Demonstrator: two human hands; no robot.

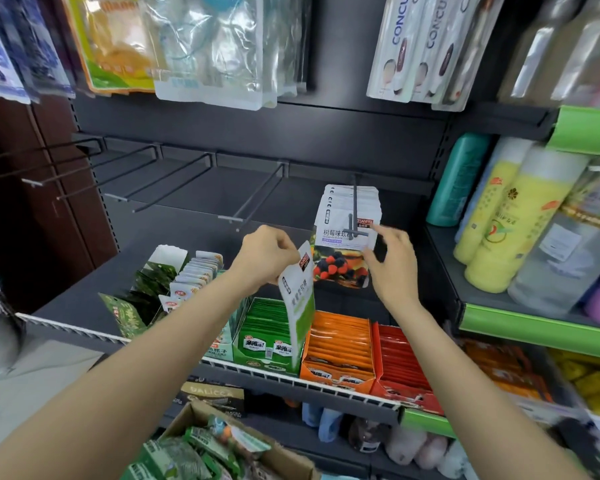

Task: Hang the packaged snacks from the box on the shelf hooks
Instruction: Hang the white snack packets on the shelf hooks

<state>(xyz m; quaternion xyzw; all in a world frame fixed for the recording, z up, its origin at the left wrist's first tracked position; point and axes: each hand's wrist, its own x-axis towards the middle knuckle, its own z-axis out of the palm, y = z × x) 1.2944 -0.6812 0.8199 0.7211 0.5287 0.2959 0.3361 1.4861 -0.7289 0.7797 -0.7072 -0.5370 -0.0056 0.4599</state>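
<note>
At mid-shelf height, between the two hands, the job looks partly done; one hook on the rt already carries a stack of berry-print packets, while the hooks to its left, e.g. the nearest empty hook, hang bare; the cardboard box at the bottom edge shows plenty of green packs left, so most of the work seems ahead.

Left hand pinches the top corner of a green-and-white packet, fingers curled tight round its edge; the packet dangles down in front of the green tray, not yet on any hook. Right hand is up at the hung stack, thumb and fingertips closed on the rt edge of the front berry packet, prob. steadying or squaring it; whether it truly grips or just touches is hard to tell w/ the blur.

Outward: below sit orange and red trays of sachets on the shelf; bottles stand on the rt-hand shelving; clear and yellow pouches hang on the row above.
</note>
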